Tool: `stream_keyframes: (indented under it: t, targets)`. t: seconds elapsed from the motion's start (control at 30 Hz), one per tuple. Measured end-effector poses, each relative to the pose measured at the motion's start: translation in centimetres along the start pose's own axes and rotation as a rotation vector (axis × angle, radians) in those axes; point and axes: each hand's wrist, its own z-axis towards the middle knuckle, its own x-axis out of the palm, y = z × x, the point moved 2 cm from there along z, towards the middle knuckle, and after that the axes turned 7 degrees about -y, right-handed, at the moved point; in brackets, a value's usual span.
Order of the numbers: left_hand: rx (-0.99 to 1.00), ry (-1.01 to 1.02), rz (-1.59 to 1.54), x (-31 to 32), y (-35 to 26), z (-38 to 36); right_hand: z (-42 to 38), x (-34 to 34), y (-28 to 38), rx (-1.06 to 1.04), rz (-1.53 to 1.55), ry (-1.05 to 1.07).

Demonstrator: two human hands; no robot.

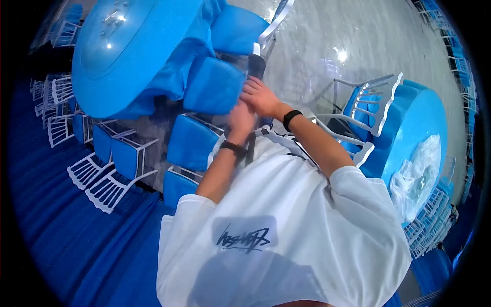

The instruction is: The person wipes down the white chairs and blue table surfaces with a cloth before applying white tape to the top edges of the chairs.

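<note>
My left hand (241, 122) and my right hand (261, 98) meet in front of my waist, above a blue chair seat (214, 85). The fingers of my right hand are bent and pressed together against the left hand's fingertips. Whether anything small lies between them cannot be made out. My left hand is slightly blurred, and its fingers are mostly covered by the right. A dark band circles each wrist. Just beyond the hands shows a dark shoe-like shape (256, 66).
A round table with a blue cloth (169, 30) stands at upper left, with white-framed chairs (128, 158) around it. To the right is another blue-covered round table (417, 120) bearing crumpled clear plastic (420, 174). Blue draped fabric (102, 245) lies at lower left; pale glossy floor (317, 36) stretches ahead.
</note>
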Motion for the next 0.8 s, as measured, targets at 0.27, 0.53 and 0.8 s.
stream_keyframes:
  t: [0.27,0.53,0.8]
  targets:
    - [0.060,-0.216,-0.007,2.4,-1.9,3.4,1.3,-1.9,-5.5,-0.088,0.032,0.039]
    - [0.108,-0.147,0.190,3.7,-5.4,10.1,4.8,-1.7,-12.0,-0.027,-0.003,0.017]
    - [0.153,-0.057,-0.105,2.2,-6.0,12.3,4.6,-0.7,-13.7,0.023,-0.119,-0.015]
